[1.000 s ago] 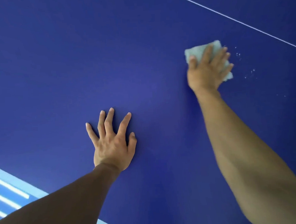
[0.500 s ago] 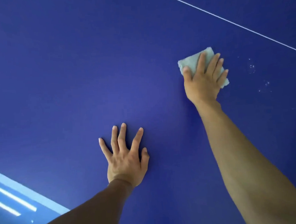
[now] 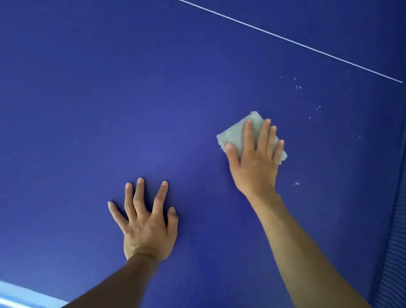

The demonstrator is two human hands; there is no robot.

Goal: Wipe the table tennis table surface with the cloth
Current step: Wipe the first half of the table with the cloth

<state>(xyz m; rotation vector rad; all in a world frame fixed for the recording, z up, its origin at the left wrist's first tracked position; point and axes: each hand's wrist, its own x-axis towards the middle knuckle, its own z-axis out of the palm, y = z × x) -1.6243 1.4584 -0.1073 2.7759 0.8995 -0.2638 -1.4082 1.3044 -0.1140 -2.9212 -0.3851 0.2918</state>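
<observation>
Nothing to read here, honestly: no text, logo or number on the blue table [image 3: 99, 88] or the cloth [image 3: 234, 134], just a thin white line [image 3: 278, 36].

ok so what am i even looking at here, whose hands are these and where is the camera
There is no machine here. These are a person's two bare hands, seen by a wide-angle camera worn on their head that looks forward and down.

The big blue area is a table tennis table, with a thin white line painted across it.

The right hand lies flat on a pale folded cloth and presses it to the table to wipe. The left hand rests on the table with its fingers spread and holds nothing.

Small shiny droplets sit on the surface to the right of the cloth. The ribbed strip at the right edge may be the net, but I cannot tell for sure.
</observation>
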